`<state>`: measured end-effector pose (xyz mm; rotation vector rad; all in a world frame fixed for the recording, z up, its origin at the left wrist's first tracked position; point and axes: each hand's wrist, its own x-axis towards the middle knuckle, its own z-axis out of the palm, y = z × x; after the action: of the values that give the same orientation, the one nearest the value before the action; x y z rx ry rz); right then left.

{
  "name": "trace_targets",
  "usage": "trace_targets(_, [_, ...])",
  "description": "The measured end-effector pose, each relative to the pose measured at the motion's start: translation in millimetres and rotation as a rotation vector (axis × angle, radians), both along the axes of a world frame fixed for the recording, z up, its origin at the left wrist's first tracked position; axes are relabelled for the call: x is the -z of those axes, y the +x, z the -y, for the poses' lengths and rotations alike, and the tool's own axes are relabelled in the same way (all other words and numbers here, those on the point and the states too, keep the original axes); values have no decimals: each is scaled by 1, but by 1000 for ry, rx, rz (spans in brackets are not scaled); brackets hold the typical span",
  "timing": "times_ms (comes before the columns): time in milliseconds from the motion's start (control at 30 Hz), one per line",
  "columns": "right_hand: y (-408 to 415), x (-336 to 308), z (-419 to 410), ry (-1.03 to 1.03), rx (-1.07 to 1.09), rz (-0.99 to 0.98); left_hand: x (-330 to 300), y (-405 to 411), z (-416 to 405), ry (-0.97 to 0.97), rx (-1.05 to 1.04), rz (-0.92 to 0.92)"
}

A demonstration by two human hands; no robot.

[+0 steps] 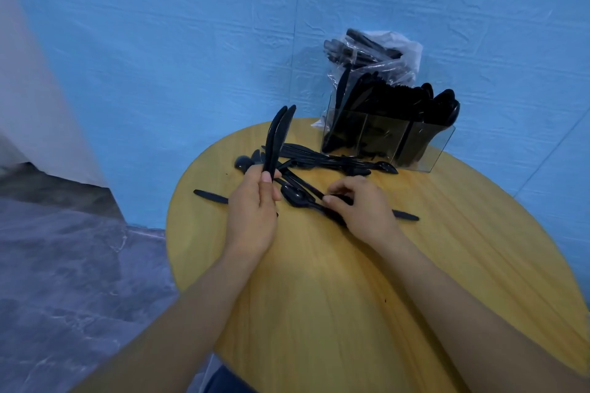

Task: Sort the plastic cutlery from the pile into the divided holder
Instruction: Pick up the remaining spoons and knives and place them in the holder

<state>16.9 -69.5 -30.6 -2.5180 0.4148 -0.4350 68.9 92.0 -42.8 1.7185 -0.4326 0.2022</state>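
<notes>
Mid-gather: left hand point(252, 204) gripped two knives point(278, 137) upright, right hand point(360, 204) pinched another piece off the pile point(306, 166); next likely needed a drop into the holder point(383, 140).

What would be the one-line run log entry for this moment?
left hand: holds two knives upright | right hand: pinches cutlery in pile | holder: partly filled

Holder point(383, 140) contents merge into dark mass, types unclear. Right hand point(360, 210) covers handle of black piece point(405, 215). Surface point(351, 297) cut off at bottom-right edge.
</notes>
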Motion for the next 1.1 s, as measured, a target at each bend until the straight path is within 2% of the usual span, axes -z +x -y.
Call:
trace_targets(100, [-1, 2, 16, -46, 115, 15, -1, 0, 0, -12, 0, -48])
trace_targets(167, [0, 2, 15, -93, 113, 23, -1, 0, 1, -2, 2, -57])
trace_targets(333, [5, 1, -20, -183, -132, 8, 1, 3, 2, 31, 13, -40])
trace_targets(467, [0, 3, -21, -118, -182, -3, 0, 2, 1, 42, 10, -49])
trace_targets(600, [-10, -4, 2, -93, -24, 89, -1, 1, 1, 55, 14, -53])
trace_targets(700, [-5, -6, 19, -101, 124, 61, -1, 0, 1, 63, 19, -49])
trace_targets(833, [-1, -4, 16, -195, 177, 57, 0, 1, 1, 66, 20, -45])
trace_targets(900, [4, -6, 2, -257, 106, 102, 1, 3, 2, 62, 15, -43])
trace_targets(1000, [22, -5, -20, -227, -31, -17, 2, 5, 2, 61, 11, -27])
trace_targets(1100, [40, -6, -32, -224, -16, -184, 2, 5, 2, 55, 9, -38])
